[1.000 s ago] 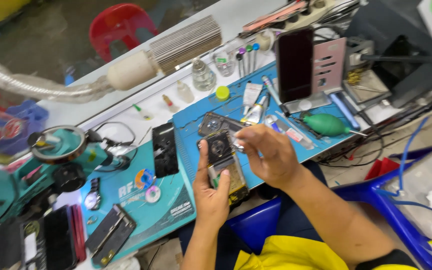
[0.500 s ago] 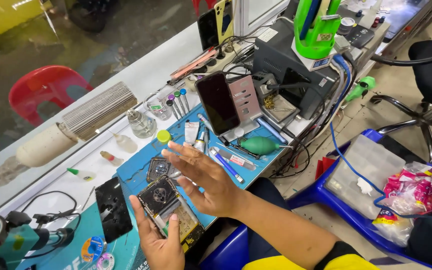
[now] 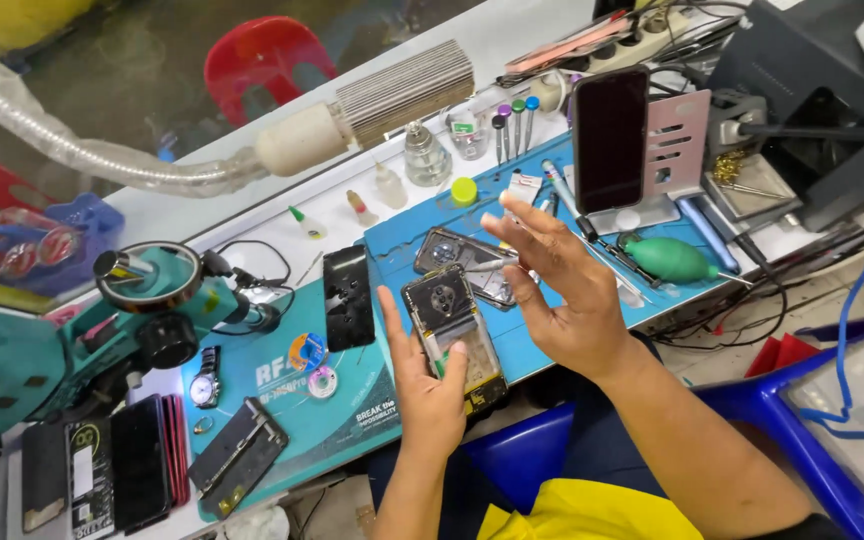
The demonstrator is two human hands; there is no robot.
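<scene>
- Phones (image 3: 117,470) lie stacked at the far left edge of the bench, beside a dark flat case (image 3: 237,455).
- Microscope (image 3: 102,320), teal, stands above them; a wristwatch (image 3: 204,375) lies near its base.
- Hose (image 3: 82,150), clear and ribbed, runs along the back to a finned metal block (image 3: 404,90).
- Black screen (image 3: 349,297) lies flat on the teal mat (image 3: 282,425), well apart from either hand.
- Left hand (image 3: 430,385) is spread flat, fingers upward, its thumb resting on the opened phone (image 3: 454,335).
- Opened phone lies back-up on the blue mat (image 3: 542,345), at its near edge, between the two hands.
- Back cover (image 3: 462,258) lies just behind it.
- Right hand (image 3: 564,290) hovers open above the blue mat, fingers spread and slightly curled, holding nothing.
- Upright phone (image 3: 610,138), screen dark, leans in a pink stand (image 3: 680,145).
- Green blower (image 3: 674,258) lies right of the right hand.
- Screwdrivers (image 3: 514,122) stand in a row at the back.
</scene>
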